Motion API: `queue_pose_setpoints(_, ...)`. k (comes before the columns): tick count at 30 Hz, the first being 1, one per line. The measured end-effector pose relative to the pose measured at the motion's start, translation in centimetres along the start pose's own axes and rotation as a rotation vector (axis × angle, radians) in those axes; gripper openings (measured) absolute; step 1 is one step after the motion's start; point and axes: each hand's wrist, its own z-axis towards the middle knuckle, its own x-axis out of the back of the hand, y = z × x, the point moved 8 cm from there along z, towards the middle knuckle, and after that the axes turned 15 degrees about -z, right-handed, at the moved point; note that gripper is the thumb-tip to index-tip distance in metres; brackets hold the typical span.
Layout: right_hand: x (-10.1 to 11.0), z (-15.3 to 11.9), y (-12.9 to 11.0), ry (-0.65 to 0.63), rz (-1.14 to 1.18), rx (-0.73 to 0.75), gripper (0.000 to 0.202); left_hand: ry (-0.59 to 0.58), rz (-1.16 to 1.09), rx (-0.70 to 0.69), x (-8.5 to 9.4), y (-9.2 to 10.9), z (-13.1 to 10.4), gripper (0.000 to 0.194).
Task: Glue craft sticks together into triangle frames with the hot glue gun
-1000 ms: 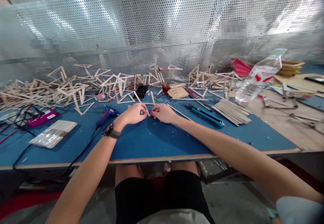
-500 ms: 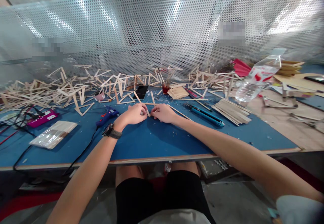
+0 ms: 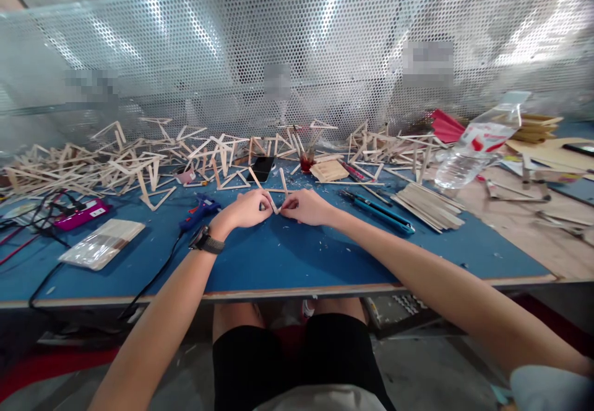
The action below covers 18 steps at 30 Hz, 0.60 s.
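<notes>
The fingertips of the left hand [image 3: 250,208] are drawn in narrow around one thin wooden stick [image 3: 255,178], and those of the right hand [image 3: 309,207] pinch a second stick [image 3: 283,182]. The two sticks lean apart at the top and come together low between the hands in a narrow V, just over the blue table [image 3: 301,262]; whether glue sits at that corner is too small to tell. I'd judge this to be the lining up or pressing of a joint, and any move from here calls for steady fingers, both ends kept touching and the angle left unchanged. Just beyond the hands lies a dark phone [image 3: 262,168]. The glue gun [image 3: 197,213] rests near the left wrist with its watch [image 3: 206,241], while a blue cutter [image 3: 383,213] and a fan of flat loose sticks [image 3: 429,207] lie past the right hand. Further out, joined stick frames [image 3: 223,151] crowd the back edge under a metal screen [image 3: 278,27], with a tilted water bottle [image 3: 482,142] to the right
</notes>
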Motion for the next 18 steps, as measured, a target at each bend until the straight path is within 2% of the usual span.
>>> queue_pose_setpoints(3,0.7,0.0,-0.7,0.06,-0.119,0.146,0.018,-0.005,-0.014,-0.002,-0.1,0.1,0.0,0.025)
queue_pose_setpoints(8,1.2,-0.4,-2.1,0.067,-0.26,0.345,0.024,0.001,-0.02,0.001,-0.1,0.0,0.0,0.024)
queue_pose_setpoints(18,1.3,-0.7,-2.5,0.038,-0.357,0.364,0.031,-0.008,-0.019,-0.017,-0.1,0.0,0.0,0.024)
